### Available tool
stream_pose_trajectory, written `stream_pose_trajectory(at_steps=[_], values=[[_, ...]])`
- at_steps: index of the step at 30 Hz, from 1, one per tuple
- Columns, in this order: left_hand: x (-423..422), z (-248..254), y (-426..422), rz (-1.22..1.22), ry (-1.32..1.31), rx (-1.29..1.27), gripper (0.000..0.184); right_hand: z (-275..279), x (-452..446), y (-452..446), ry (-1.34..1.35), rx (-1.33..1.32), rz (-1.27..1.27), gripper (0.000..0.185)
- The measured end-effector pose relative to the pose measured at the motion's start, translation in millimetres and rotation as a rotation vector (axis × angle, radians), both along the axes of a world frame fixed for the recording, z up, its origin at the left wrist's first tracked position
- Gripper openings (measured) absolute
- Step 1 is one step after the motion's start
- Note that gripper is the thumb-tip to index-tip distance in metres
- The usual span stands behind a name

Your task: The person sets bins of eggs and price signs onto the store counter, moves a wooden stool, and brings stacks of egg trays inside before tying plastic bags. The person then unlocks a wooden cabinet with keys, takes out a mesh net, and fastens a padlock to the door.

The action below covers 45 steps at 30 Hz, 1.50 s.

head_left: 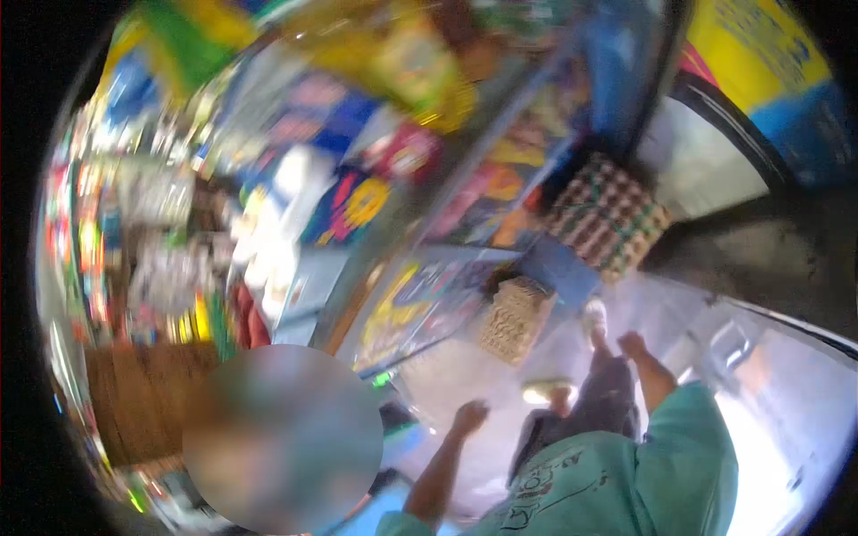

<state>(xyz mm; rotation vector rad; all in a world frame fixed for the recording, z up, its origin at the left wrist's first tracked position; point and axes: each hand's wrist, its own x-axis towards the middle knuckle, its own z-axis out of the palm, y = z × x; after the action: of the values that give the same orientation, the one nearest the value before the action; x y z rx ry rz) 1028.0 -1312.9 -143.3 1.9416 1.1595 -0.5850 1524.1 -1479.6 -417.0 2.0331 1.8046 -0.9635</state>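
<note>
Both my arms hang in front of my teal shirt [572, 487], above the pale floor. My left hand [471, 416] is curled into a loose fist, and no object shows in it. It is nearest a stack of egg trays [517, 319], a little beyond it and apart. My right hand [633, 345] also looks closed, with nothing visible in it. Beyond that hand stands a taller stack of egg trays [608, 214] with eggs in rows. Blur hides the single fingers of both hands.
A counter [393, 255] with a glass-like front runs diagonally, with bright packets [349, 201] above it. Crowded shelves [161, 214] fill the left. A blurred round patch covers part of the lower left. A yellow and blue bag [773, 67] stands upper right beside a dark curved rim [742, 125].
</note>
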Motion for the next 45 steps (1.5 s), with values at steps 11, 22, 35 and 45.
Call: stream_pose_trajectory(at_steps=[11, 22, 35, 45], values=[[-251.6, 38.6, -313.2, 1.534, -0.234, -0.434, 0.027, 94.4, -287.2, 120.0, 0.190, 0.400, 0.739, 0.013], [-223.6, 86.9, -206.0, 1.358, -0.225, 0.516, 0.023, 331.0, -635.6, 100.8, 1.314, -0.920, -0.216, 0.032], [-397.2, 113.7, -101.7, 1.402, -0.324, 0.455, 0.072, 394.8, -852.2, 241.1, 1.119, -1.166, -0.446, 0.019], [-538.6, 153.0, -113.1, 2.158, -0.442, -0.229, 0.047, 348.3, -966.4, 421.4, 0.831, -0.664, -0.319, 0.019]])
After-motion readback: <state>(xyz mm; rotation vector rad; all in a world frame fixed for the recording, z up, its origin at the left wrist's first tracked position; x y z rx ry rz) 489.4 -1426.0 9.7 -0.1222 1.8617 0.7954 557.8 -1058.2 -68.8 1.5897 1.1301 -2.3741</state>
